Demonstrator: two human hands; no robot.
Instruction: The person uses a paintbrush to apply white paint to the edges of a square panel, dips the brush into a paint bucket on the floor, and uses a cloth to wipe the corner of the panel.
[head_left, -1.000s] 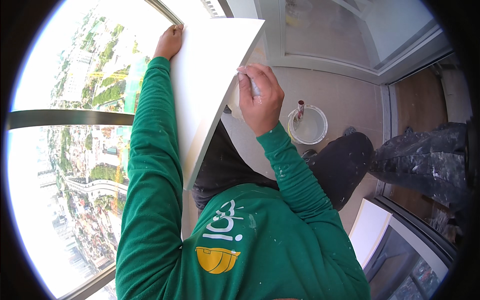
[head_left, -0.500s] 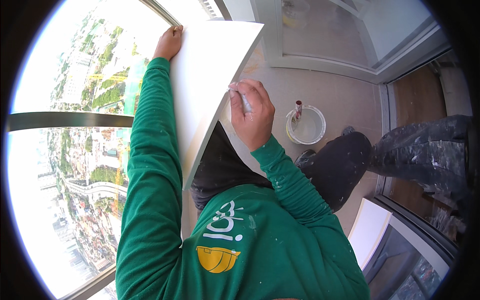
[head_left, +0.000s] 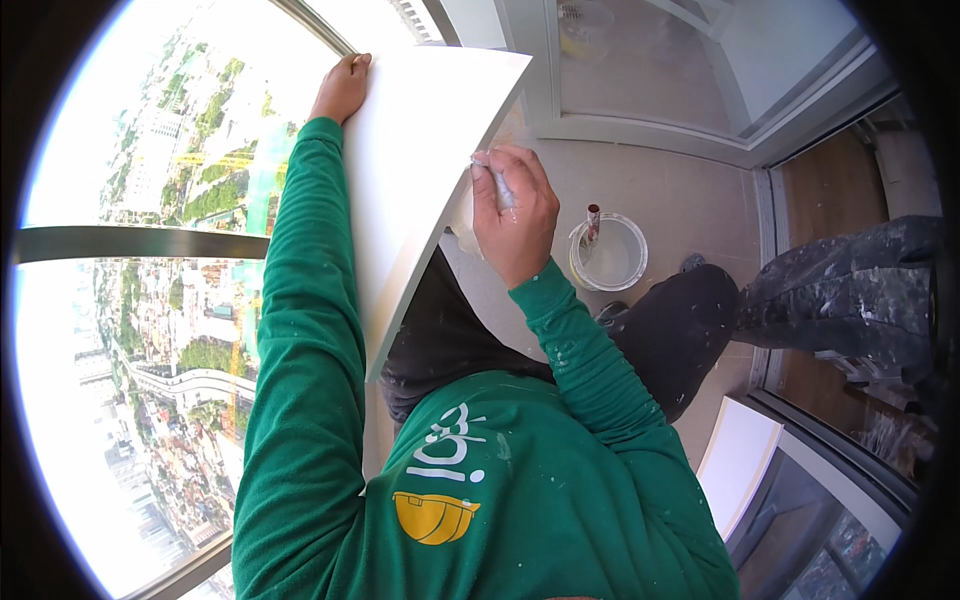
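Observation:
A long white panel (head_left: 420, 130) stands on edge in front of me, tilted between my arms. My left hand (head_left: 343, 88) is closed over its far left edge, fingers curled at the top corner. At the panel's right edge, my right hand (head_left: 520, 210) is closed around a crumpled white cloth (head_left: 503, 187), the thumb against the edge. A pale piece hangs below that hand, perhaps part of the cloth. White smears mark the fingers. The lower end of the panel rests near my lap, and its underside is hidden.
A white bucket (head_left: 645, 245) holds a brush-like tool with a reddish handle (head_left: 593, 215). A large window (head_left: 150, 240) fills the left side. Another person's paint-spotted trouser leg (head_left: 850, 285) is at the right. A white board (head_left: 740, 450) leans by the glass door frame at lower right.
My right hand has slid slightly farther away along the panel's right edge, still gripping the cloth. My left hand and the panel have shifted only a little.

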